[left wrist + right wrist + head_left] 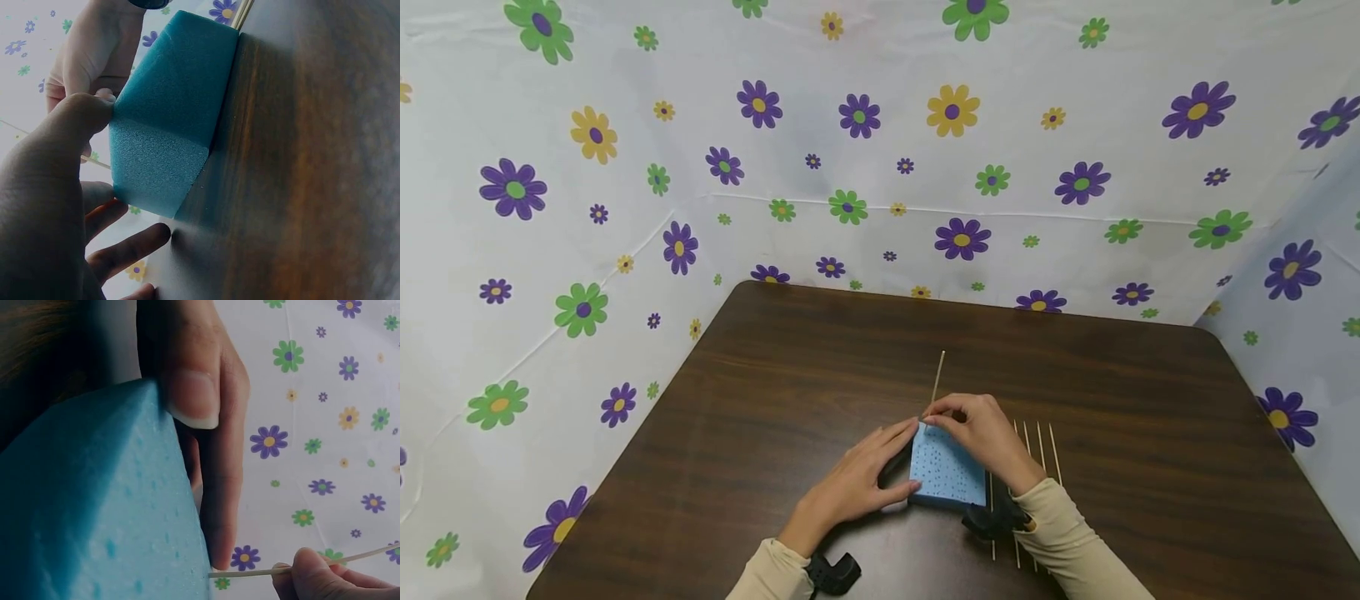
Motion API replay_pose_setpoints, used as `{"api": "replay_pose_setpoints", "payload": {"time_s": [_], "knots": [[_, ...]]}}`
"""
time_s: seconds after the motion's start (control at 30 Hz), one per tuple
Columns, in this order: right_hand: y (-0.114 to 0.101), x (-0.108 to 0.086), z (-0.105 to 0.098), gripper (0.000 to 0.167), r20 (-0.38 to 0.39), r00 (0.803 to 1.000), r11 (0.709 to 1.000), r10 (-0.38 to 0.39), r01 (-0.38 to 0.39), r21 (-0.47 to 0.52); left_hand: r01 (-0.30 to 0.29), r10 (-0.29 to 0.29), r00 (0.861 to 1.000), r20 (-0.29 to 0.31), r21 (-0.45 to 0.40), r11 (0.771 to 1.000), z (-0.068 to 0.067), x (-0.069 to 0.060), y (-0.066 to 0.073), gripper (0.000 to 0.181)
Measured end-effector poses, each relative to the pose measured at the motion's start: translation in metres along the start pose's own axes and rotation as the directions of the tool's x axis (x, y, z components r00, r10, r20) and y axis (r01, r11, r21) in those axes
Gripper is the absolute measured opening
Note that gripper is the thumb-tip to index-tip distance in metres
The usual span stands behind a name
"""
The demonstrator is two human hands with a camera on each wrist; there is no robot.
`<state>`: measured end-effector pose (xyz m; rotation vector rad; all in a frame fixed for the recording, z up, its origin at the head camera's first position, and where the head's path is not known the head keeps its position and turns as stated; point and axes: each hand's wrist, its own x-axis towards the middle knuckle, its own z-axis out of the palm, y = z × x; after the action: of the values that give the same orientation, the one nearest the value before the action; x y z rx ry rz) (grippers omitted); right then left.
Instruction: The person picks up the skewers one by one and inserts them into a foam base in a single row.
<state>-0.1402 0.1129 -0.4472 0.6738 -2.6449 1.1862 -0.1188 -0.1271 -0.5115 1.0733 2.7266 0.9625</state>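
Note:
A light-blue foam block point(946, 467), its top dotted with small holes, rests on the brown table. My left hand point(865, 473) lies against the block's left side, fingers and thumb fairly straight and touching its edges. In the left wrist view, the left thumb point(87, 112) meets the block's upper edge. My right hand point(981, 433) pinches a thin wooden skewer point(937, 377) at the block's far left corner. The right wrist view shows the skewer point(244, 573) with one end at the block's surface; whether it has gone in, I cannot tell.
Several more wooden skewers point(1056, 454) lie side by side on the table point(820, 358), right of the block and partly under the right forearm. A white flowered sheet point(880, 167) hangs behind and along both sides. Each wrist carries a black camera point(835, 575).

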Motion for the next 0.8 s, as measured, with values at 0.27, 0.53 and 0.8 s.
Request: {"api": "replay_pose_setpoints", "payload": {"time_s": [0.27,0.53,0.8], "knots": [[-0.002,0.001,0.002,0.008,-0.003,1.0,1.0,-0.002,0.002,-0.026,-0.021,0.021,1.0,-0.014,0.002,1.0,-0.002,-0.001,0.0,0.081],[-0.004,0.0,-0.001,0.008,0.005,1.0,1.0,0.002,-0.002,-0.004,-0.039,0.039,0.999,-0.024,0.02,0.999,-0.003,-0.001,0.0,0.081],[0.006,-0.004,-0.025,0.015,0.032,0.993,0.993,0.114,-0.113,-0.018,-0.046,0.046,0.999,-0.013,0.024,0.999,-0.003,0.0,0.002,0.081]]}}
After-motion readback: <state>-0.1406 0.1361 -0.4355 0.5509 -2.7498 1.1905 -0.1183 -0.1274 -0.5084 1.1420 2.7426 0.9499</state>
